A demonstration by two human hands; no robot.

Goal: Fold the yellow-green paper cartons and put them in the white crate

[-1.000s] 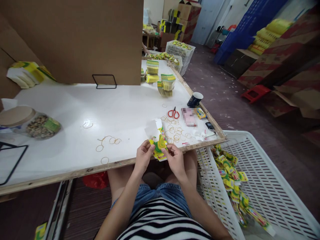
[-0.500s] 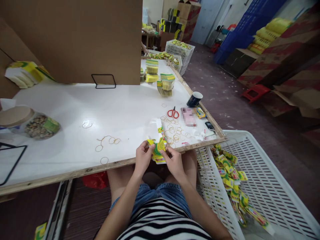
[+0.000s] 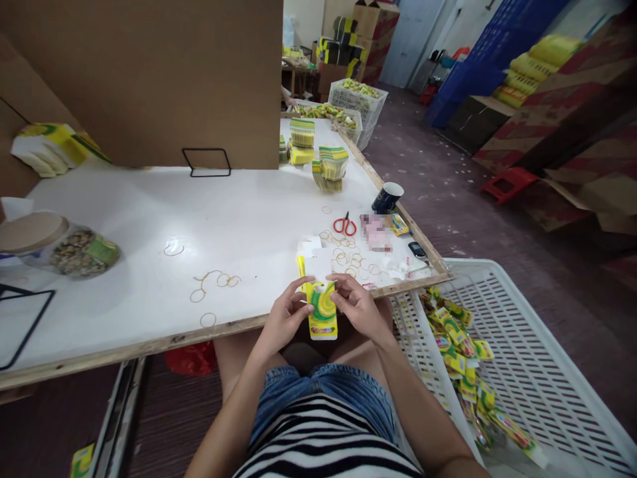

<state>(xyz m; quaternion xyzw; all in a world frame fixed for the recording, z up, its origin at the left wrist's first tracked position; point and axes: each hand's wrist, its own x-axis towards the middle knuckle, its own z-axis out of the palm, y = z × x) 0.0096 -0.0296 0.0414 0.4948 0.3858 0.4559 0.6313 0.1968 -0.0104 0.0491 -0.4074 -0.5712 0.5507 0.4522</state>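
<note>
A flat yellow-and-green printed cardboard package (image 3: pixel 323 312) with white flaps is held at the table's front edge, above my lap. My left hand (image 3: pixel 287 312) grips its left side between thumb and fingers. On its right side, my right hand (image 3: pixel 359 311) does the same. The package's white upper part reaches over the table (image 3: pixel 149 219), and a yellow side strip stands up at its left. Just beyond it lies a small white cardboard piece (image 3: pixel 311 245). Loose rubber bands (image 3: pixel 348 259) are scattered past my right hand.
Red-handled scissors (image 3: pixel 345 226), a dark mug (image 3: pixel 387 197) and banded card stacks (image 3: pixel 331 166) stand farther back. A white plastic crate (image 3: pixel 537 345) with yellow packs is at my right. A nut-filled jar (image 3: pixel 79 252) lies at left; a cardboard panel (image 3: pixel 149 79) rises behind.
The package has turned, so its printed face now hangs lower, toward me, and its white part shows above. Both hands have shifted their grip along its sides and spread slightly apart.
</note>
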